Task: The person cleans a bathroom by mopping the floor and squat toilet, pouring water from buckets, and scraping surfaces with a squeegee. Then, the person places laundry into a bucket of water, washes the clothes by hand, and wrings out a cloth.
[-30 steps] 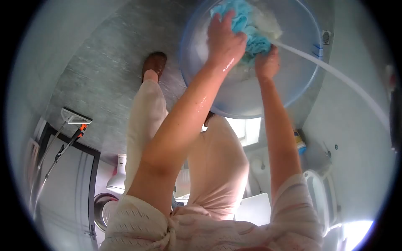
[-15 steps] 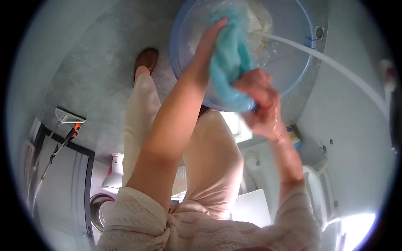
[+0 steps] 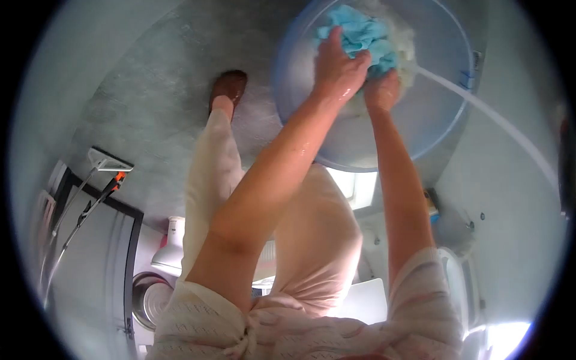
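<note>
A bunched turquoise cloth [image 3: 360, 30] lies low in a large translucent basin with a blue rim [image 3: 282, 90]. My left hand [image 3: 339, 71] grips its near left part, thumb and fingers apart around the folds. Against the near right end of the cloth is my right hand [image 3: 382, 93], its fingers curled in under the fabric and mostly hidden. Both hands and the left forearm look wet. Pale, whitish fabric or suds surround the cloth, too blurred to tell which.
A white hose [image 3: 492, 114] runs from the right into the basin. My shoe [image 3: 229, 84] stands on the grey floor left of it. A squeegee [image 3: 111, 161] leans by a door [image 3: 90, 246] at lower left, near a metal bowl [image 3: 144, 300].
The turquoise cloth, stretched between both hands above the basin before, is now bunched down inside it. My right hand moved up and in beside my left.
</note>
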The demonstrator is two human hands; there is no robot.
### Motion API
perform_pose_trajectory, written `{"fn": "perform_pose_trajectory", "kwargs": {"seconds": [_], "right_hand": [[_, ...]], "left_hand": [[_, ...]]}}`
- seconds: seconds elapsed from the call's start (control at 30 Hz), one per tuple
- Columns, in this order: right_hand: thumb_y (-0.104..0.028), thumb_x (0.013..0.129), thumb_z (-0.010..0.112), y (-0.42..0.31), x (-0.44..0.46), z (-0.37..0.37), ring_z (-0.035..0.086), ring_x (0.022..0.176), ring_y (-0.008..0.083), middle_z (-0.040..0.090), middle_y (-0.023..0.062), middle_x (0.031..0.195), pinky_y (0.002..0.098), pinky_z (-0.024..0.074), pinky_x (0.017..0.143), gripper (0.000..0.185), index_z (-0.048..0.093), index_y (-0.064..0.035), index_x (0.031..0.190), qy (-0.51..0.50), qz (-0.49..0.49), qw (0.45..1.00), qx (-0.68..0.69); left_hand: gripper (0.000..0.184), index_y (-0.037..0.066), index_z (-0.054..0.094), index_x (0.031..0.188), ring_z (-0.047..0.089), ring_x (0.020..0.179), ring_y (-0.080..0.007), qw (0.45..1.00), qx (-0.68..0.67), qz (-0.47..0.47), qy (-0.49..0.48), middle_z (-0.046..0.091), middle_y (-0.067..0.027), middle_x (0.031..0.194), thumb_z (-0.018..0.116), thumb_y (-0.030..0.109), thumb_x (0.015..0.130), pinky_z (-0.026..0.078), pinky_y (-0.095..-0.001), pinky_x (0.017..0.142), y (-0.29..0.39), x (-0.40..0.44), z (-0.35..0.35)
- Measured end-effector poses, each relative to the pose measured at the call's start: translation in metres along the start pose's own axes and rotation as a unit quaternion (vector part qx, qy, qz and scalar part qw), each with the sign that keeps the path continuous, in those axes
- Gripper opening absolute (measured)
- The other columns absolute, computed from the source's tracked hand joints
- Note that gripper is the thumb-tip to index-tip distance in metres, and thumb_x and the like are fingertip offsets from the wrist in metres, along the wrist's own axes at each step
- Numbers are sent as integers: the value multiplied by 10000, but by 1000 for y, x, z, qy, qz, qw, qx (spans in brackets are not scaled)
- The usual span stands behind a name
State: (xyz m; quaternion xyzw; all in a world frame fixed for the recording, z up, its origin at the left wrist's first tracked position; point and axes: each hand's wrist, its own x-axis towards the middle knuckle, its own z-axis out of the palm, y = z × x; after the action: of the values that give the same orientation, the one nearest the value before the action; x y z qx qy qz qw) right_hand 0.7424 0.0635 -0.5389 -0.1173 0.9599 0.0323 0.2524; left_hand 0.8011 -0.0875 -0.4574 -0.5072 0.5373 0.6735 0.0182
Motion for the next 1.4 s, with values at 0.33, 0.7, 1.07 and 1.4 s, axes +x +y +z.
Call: {"fn": "perform_pose_trajectory", "kwargs": {"seconds": [0.33, 0.7, 1.07, 1.4], "right_hand": [[46, 586, 497, 2, -38, -90, 583, 831, 299, 618, 117, 896, 330, 448, 724, 426, 596, -67, 984, -84, -270, 912, 298], [-226, 679, 556, -18, -5, -45, 568, 825, 322, 590, 184, 879, 389, 436, 747, 350, 551, -58, 986, -1, -56, 894, 444], [-161, 634, 629, -1, -12, -26, 536, 918, 385, 570, 218, 974, 401, 434, 807, 448, 509, -30, 1044, -172, -72, 981, 58], [-213, 710, 672, 1, -92, -161, 563, 908, 243, 580, 158, 992, 311, 420, 825, 546, 452, 43, 1139, -317, -79, 839, 435]], "left_hand": [[812, 93, 191, 1330, 418, 1076, -257, 953, -207, -218, -25, 438, -124, 1182, 621, 383, 705, 360, -417, 829, -7, 3, -1], [318, 21, 539, 1024, 519, 698, -161, 898, -410, -156, -4, 552, -55, 807, 592, 95, 719, 445, -280, 642, -15, -15, 20], [516, -5, 485, 1096, 559, 838, -244, 960, -157, -226, -46, 561, -150, 974, 641, 303, 713, 459, -325, 705, 0, -4, -19], [298, -35, 554, 949, 575, 741, -197, 889, -379, -238, -99, 587, -117, 840, 641, 88, 692, 467, -318, 658, -2, -53, -9]]}}
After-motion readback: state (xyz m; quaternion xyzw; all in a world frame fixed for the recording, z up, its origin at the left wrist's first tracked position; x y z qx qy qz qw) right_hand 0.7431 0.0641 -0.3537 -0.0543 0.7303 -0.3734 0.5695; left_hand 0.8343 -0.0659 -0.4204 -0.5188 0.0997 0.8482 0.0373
